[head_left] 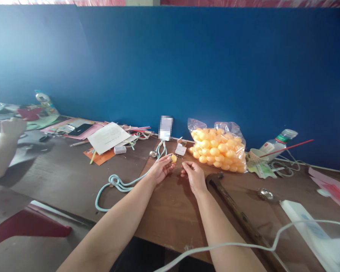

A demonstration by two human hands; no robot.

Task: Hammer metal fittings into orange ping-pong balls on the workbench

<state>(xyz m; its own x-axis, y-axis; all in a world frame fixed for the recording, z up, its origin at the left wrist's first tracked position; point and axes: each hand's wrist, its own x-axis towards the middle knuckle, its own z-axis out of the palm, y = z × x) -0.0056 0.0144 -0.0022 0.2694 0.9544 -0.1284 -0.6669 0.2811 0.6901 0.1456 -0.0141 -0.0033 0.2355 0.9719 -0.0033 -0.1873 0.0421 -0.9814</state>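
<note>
My left hand (159, 170) is closed on a small round yellow thing (173, 158), pinched at the fingertips, with something dark at its edge. It looks like the balls in the bag, but I cannot be sure. Just to the right, my right hand (193, 175) has thumb and forefinger pressed together; whatever is in that pinch is too small to make out. Beyond the hands lies a small open white box (180, 150). A clear plastic bag of orange balls (218, 149) sits behind my right hand. Light blue cord (116, 183) loops beside my left forearm.
A wooden cane (235, 204) lies right of my right arm. A white cable (229, 244) crosses in front, near a power strip (306, 221). A bottle (277, 145) leans at right. Papers (109, 137) and a phone (81, 129) lie left, near another person's arm (5, 147).
</note>
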